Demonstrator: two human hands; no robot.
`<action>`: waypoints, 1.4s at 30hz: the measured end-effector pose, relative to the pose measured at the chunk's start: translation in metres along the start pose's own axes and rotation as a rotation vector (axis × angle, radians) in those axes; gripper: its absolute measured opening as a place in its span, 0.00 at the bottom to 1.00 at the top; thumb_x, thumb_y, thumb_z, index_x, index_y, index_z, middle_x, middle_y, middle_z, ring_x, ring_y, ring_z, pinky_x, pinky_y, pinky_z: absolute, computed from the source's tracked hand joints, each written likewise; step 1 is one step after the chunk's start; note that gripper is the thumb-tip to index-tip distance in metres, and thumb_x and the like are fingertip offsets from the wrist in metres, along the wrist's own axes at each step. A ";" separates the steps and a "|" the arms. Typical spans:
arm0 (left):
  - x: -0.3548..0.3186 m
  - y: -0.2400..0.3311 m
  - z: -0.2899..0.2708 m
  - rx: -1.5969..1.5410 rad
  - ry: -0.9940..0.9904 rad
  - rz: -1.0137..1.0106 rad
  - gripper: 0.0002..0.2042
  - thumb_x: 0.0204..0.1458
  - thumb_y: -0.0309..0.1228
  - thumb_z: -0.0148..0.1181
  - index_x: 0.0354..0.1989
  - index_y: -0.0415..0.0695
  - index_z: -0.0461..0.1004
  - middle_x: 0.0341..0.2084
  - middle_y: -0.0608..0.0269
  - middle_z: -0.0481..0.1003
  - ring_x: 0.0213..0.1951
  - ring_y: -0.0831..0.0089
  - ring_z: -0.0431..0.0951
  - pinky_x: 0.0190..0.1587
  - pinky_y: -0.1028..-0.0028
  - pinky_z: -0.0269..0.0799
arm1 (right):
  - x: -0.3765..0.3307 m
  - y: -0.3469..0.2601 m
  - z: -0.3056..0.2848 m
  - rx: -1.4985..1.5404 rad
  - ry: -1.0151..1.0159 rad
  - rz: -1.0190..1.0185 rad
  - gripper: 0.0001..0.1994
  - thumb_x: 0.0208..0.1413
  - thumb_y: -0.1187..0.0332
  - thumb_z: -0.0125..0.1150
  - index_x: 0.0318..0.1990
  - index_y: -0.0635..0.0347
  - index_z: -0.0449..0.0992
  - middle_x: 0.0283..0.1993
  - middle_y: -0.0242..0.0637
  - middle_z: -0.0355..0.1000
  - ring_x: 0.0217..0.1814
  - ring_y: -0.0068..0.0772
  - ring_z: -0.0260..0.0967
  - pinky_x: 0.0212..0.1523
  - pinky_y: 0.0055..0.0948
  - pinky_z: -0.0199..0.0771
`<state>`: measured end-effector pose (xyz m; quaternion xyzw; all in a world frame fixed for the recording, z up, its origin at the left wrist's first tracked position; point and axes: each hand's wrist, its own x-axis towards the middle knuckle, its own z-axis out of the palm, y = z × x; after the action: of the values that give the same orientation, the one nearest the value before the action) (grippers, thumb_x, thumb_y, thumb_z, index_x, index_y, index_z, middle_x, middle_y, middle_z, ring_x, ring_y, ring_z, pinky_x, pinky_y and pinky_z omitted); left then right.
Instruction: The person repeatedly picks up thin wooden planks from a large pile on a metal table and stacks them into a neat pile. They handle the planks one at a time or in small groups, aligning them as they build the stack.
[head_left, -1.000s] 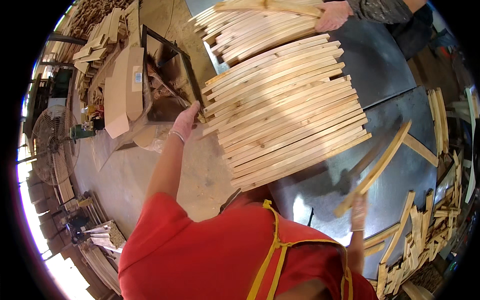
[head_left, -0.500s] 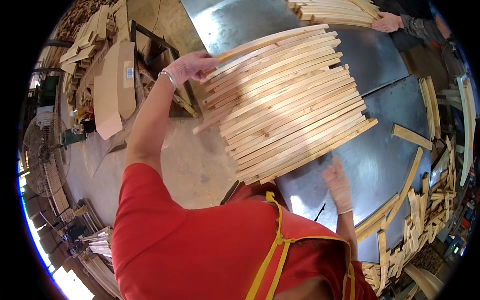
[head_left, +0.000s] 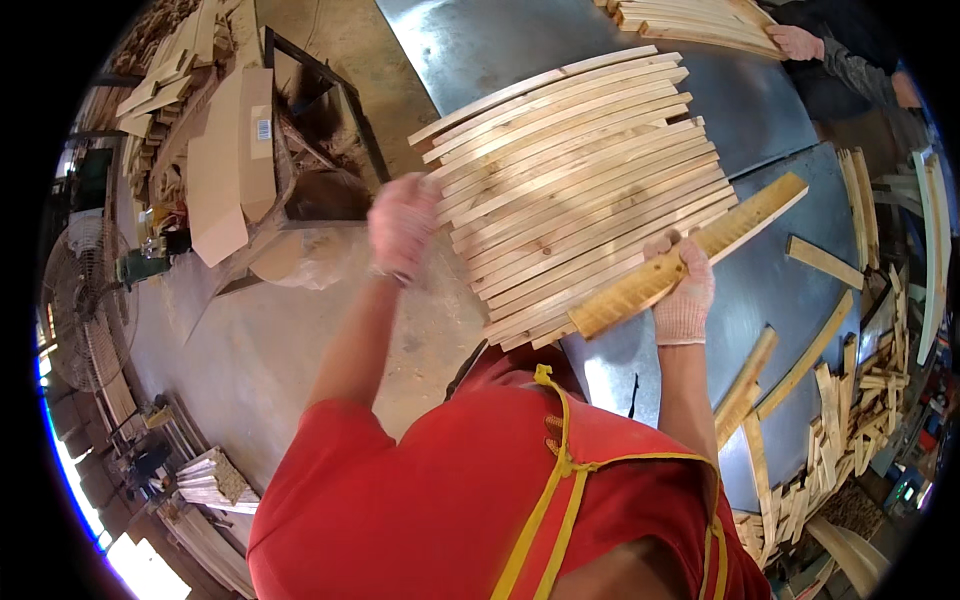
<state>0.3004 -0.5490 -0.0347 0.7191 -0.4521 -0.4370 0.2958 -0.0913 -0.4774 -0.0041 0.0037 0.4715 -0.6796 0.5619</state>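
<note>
A row of pale wooden strips [head_left: 590,175] lies side by side on the metal table, their ends uneven. My right hand [head_left: 685,290], in a light glove, is closed around a wooden strip [head_left: 735,225] along the row's near edge. That strip is turned so a darker, knotted yellow-brown face shows, and its right end sticks out past the others. My left hand [head_left: 403,225], also gloved, is at the left ends of the strips; motion smears its fingers, and I cannot tell whether it touches them.
Across the metal table [head_left: 765,110], another person's gloved hand [head_left: 797,42] rests at a second row of strips [head_left: 690,22]. Loose strips [head_left: 825,268] and a pile of offcuts [head_left: 840,420] lie to the right. A dark metal frame [head_left: 330,75] and cardboard [head_left: 230,170] stand left.
My right hand has risen from the bare table and taken hold of the nearest strip, tipping it. My left hand has moved down from the far strip. The strip jutting out at left no longer does.
</note>
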 end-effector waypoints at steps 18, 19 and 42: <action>0.041 0.075 -0.081 -0.533 -0.520 -0.496 0.45 0.64 0.72 0.48 0.46 0.29 0.80 0.34 0.47 0.81 0.32 0.58 0.82 0.33 0.66 0.80 | -0.056 -0.024 -0.186 -0.437 0.488 -0.032 0.17 0.63 0.74 0.63 0.55 0.56 0.64 0.32 0.37 0.70 0.26 0.32 0.71 0.24 0.34 0.73; 0.034 0.083 -0.077 -0.532 -0.477 -0.493 0.45 0.64 0.72 0.48 0.46 0.29 0.80 0.34 0.48 0.80 0.32 0.58 0.82 0.32 0.67 0.80 | -0.054 -0.031 -0.188 -0.477 0.505 -0.074 0.15 0.64 0.74 0.63 0.53 0.56 0.65 0.33 0.36 0.71 0.26 0.31 0.72 0.24 0.34 0.74; -0.147 0.108 0.092 0.715 -0.760 0.652 0.33 0.57 0.38 0.74 0.69 0.42 0.70 0.59 0.45 0.77 0.57 0.56 0.80 0.59 0.62 0.77 | 0.020 0.032 -0.009 -0.076 -0.106 -0.012 0.33 0.57 0.74 0.72 0.67 0.54 0.61 0.48 0.42 0.77 0.47 0.40 0.79 0.38 0.46 0.87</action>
<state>0.1446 -0.4629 0.0660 0.3922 -0.8413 -0.3711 -0.0273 -0.0791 -0.4846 -0.0400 -0.0564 0.4665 -0.6641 0.5815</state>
